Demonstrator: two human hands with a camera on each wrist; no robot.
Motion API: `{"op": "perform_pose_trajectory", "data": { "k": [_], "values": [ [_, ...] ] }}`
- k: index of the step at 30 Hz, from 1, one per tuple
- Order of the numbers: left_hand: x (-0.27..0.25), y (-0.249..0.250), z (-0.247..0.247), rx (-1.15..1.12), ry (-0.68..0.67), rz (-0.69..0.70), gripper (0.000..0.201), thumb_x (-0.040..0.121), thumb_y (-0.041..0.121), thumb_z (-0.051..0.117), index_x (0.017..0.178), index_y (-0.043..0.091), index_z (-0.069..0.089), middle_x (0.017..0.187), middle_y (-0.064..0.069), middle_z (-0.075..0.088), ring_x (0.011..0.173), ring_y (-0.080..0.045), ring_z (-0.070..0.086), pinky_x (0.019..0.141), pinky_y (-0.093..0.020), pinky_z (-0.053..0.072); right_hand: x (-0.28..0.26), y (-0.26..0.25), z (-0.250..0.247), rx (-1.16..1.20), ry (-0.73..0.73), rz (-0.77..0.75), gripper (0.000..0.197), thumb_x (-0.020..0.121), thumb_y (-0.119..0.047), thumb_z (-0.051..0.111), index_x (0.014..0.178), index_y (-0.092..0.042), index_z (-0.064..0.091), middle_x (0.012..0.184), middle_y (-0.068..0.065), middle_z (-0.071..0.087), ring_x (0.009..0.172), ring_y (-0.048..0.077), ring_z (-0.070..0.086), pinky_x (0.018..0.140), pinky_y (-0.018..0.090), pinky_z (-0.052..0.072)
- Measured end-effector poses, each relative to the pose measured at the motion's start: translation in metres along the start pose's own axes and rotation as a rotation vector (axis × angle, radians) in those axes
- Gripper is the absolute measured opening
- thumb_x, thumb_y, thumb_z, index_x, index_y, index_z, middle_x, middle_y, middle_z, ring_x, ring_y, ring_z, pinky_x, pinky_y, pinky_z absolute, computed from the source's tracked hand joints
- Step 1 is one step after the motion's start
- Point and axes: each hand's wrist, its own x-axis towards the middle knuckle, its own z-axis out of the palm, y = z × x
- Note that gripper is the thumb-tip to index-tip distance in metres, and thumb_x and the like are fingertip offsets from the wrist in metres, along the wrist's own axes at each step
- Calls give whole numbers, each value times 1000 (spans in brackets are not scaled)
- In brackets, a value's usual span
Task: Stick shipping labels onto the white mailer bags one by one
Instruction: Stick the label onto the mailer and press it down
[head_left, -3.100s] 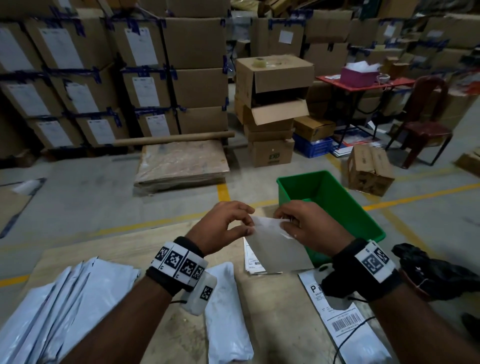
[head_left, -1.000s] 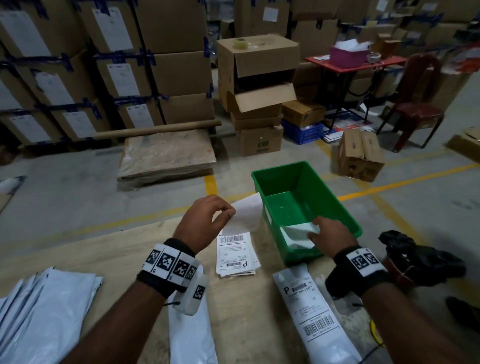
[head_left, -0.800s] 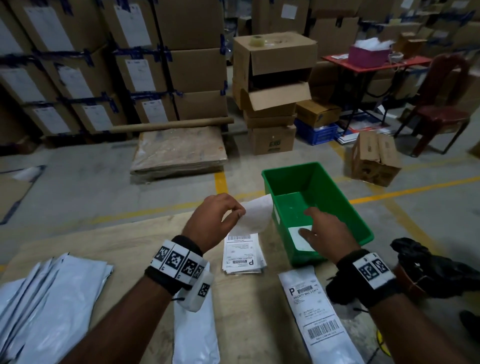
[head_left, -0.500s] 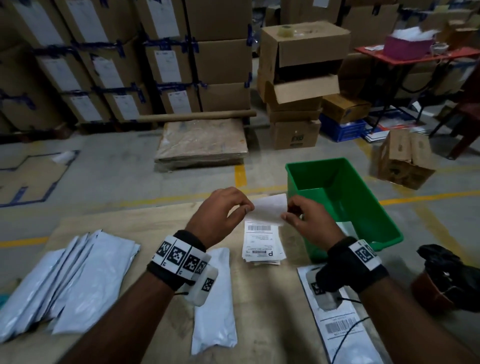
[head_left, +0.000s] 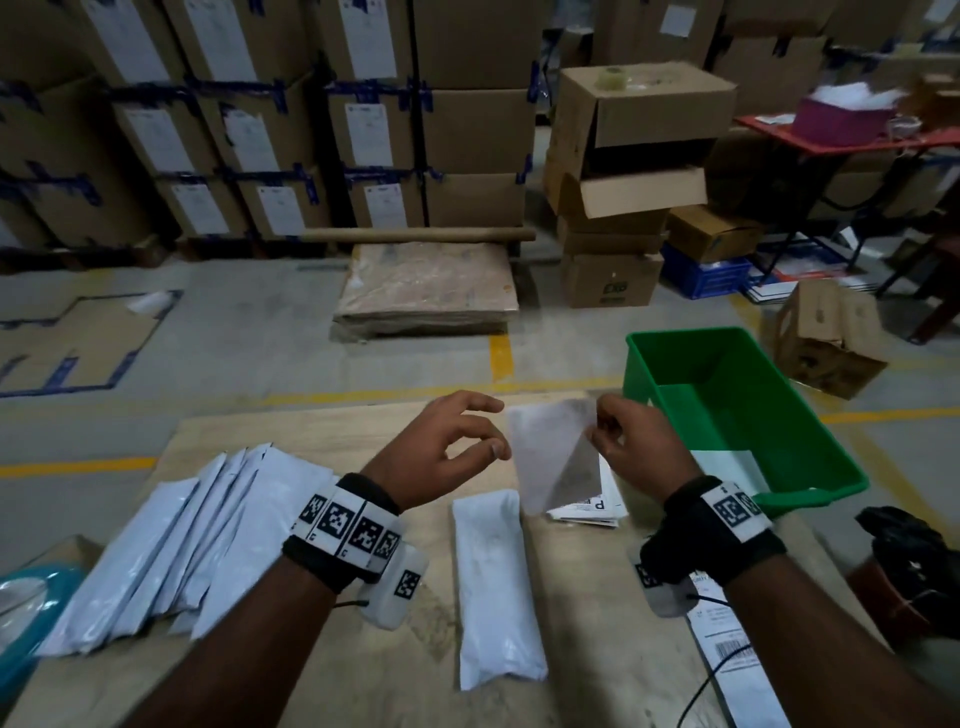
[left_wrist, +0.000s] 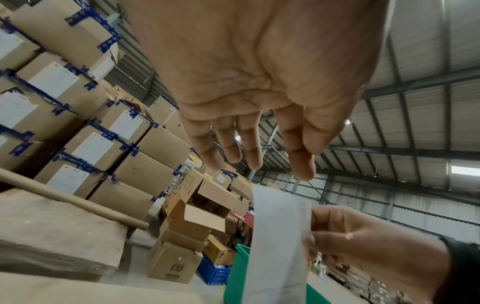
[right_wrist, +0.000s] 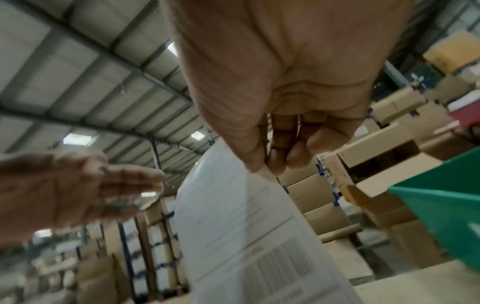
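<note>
- Right hand (head_left: 631, 447) pinches peeled shipping label (head_left: 553, 457) by its upper edge, thumb against fingers; label hangs free, printed side away from the head camera.
- Left hand (head_left: 441, 447) has let go since half a second ago; fingers loosely spread beside the label, holding nothing.
- Backing went into green bin (head_left: 810, 488) about a second back.
- Unlabelled mailer bag (head_left: 493, 587) lies flat on table (head_left: 597, 649) just below, more bags (head_left: 171, 545) fanned at left, label stack (head_left: 592, 512) under the hanging sheet.
- Judgement: peel done; next comes laying it on the bag.
</note>
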Motion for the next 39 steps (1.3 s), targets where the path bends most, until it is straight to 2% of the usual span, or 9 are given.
{"op": "perform_pose_trajectory", "data": {
  "k": [6, 10, 13, 17, 20, 28, 34, 36, 39],
  "values": [
    [-5, -1, -14, -74, 24, -98, 31, 85, 52, 51, 89, 24, 64, 89, 11, 63, 85, -5, 60, 74, -35, 53, -11, -34, 18, -198, 56, 29, 21, 82, -16, 62, 69, -20, 47, 69, 1, 58, 66, 22, 51, 58, 31, 38],
    [4, 9, 4, 56, 0, -313, 48, 87, 64, 50, 78, 17, 58, 72, 3, 63, 68, -13, 58, 64, -36, 48, -22, -70, 44, -396, 26, -44, 11, 75, -15, 62, 72, -18, 51, 70, 4, 58, 69, 27, 54, 58, 38, 42],
    [10, 9, 13, 162, -29, -394, 60, 87, 71, 39, 65, 16, 50, 62, -1, 56, 60, -19, 55, 58, -33, 42, -30, -92, 60, -527, 10, -48, 19, 61, -11, 71, 75, -14, 58, 63, 3, 58, 62, 27, 56, 50, 31, 36],
    [10, 4, 12, 173, -82, -441, 56, 88, 62, 44, 54, 18, 42, 52, -2, 49, 55, -25, 55, 56, -33, 44, -42, -106, 75, -592, 9, -72, 27, 46, -8, 72, 64, -14, 52, 53, 3, 52, 51, 26, 52, 45, 28, 29],
    [7, 2, 7, 174, -117, -459, 53, 87, 56, 47, 51, 16, 44, 53, -8, 58, 62, -30, 64, 62, -37, 52, -49, -109, 82, -594, 29, -67, 28, 44, -6, 69, 61, -14, 48, 53, 5, 50, 50, 28, 50, 45, 28, 29],
    [1, -4, 2, 148, -207, -497, 49, 83, 47, 46, 48, 13, 51, 54, -7, 68, 59, -21, 67, 66, -32, 55, -51, -119, 89, -576, 92, -57, 32, 40, -5, 71, 61, -14, 49, 52, 5, 51, 49, 28, 50, 50, 27, 21],
    [0, -9, 1, 164, -259, -492, 31, 80, 25, 50, 59, 9, 65, 59, -6, 69, 64, -20, 70, 67, -30, 56, -51, -114, 93, -566, 46, -63, 31, 48, -8, 76, 63, -15, 49, 55, 5, 53, 52, 27, 51, 46, 29, 25],
    [1, -11, 3, 203, -241, -488, 25, 81, 22, 49, 58, 14, 57, 64, -9, 69, 69, -25, 70, 67, -34, 55, -53, -110, 93, -541, -2, -70, 27, 63, -18, 79, 70, -13, 53, 64, 7, 59, 61, 30, 56, 48, 32, 34],
    [2, -19, 5, 288, -215, -469, 23, 87, 22, 46, 65, 16, 48, 76, -10, 66, 78, -31, 65, 63, -35, 48, -54, -104, 87, -504, -144, -4, 35, 87, -47, 60, 86, -13, 56, 87, 8, 62, 85, 29, 56, 62, 33, 32]
  ]
}}
